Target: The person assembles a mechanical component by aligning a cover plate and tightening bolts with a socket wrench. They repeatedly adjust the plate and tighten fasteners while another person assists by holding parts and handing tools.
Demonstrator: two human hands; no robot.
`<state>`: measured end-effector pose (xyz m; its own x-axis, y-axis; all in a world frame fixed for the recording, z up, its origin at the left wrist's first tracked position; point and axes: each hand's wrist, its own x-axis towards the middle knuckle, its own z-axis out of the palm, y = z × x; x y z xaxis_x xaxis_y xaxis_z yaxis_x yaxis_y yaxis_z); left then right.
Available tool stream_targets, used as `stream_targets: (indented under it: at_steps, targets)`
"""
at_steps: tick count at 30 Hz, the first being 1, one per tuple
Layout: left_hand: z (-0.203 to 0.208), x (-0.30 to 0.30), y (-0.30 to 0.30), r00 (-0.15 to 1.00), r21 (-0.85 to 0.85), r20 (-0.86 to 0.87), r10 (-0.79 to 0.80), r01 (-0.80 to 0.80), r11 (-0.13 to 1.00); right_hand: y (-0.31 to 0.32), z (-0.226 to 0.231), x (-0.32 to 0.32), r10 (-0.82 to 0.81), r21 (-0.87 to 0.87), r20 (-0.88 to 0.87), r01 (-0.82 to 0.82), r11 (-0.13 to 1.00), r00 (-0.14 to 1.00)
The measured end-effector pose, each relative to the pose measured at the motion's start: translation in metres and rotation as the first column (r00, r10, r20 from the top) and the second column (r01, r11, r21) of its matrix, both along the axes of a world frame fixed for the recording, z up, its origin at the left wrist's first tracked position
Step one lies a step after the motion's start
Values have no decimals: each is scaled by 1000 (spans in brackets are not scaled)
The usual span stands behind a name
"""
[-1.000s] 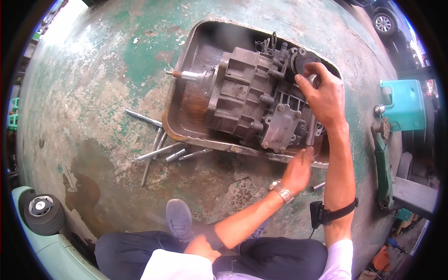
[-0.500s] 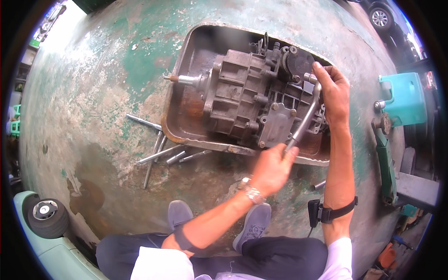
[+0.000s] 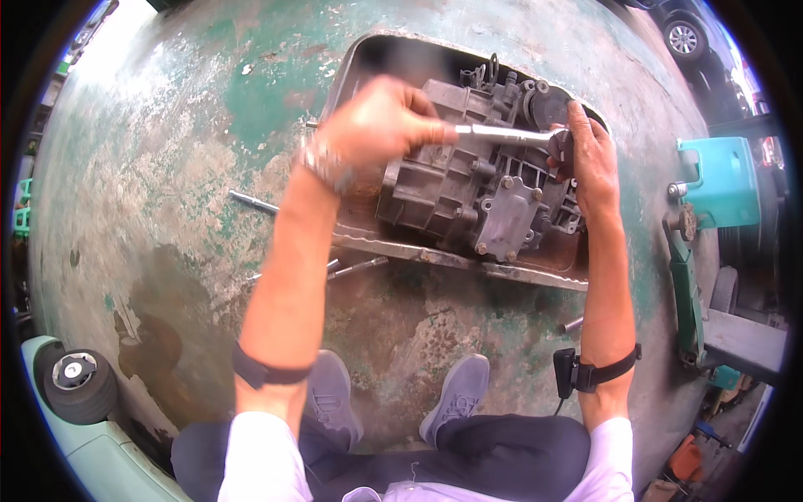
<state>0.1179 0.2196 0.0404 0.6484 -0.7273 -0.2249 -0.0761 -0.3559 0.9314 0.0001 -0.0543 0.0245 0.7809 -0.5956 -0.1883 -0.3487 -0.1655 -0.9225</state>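
A grey cast-metal gearbox [image 3: 431,197] lies in a worn metal tray [image 3: 464,261] on the floor in front of me. Over its right part runs a chrome socket wrench [image 3: 506,135], its handle pointing left. My left hand [image 3: 381,125], smeared by motion, is closed around the handle's free end. At the wrench's head, my right hand [image 3: 592,159] curls its fingers around it, thumb up beside a round black cover [image 3: 550,106]. What the head sits on is hidden by those fingers. A bolted cover plate [image 3: 510,219] faces up on the gearbox, left of my right wrist.
Steel bars [image 3: 360,268] lie on the floor by the tray's near left corner, partly behind my left forearm. A short tube [image 3: 571,325] rests near my right forearm. To the right stand a turquoise plastic stool [image 3: 723,180] and a green metal arm [image 3: 684,284]. A wheeled green object [image 3: 79,381] is lower left.
My left hand has swung the wrench handle from the near side up and to the left. My right hand stays at the wrench head. The tray and gearbox sit slightly shifted and turned in view.
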Motion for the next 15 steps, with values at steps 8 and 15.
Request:
stream_targets:
  at_steps: [8,15]
  targets:
    - [64,75,-35,962,206,170,-214,177,962,1,-10,10,-5,-382,48,23,924,999]
    - [68,100,-49,906,319,248,-344,259,912,9,3,14,-74,-210,-32,65,976,997]
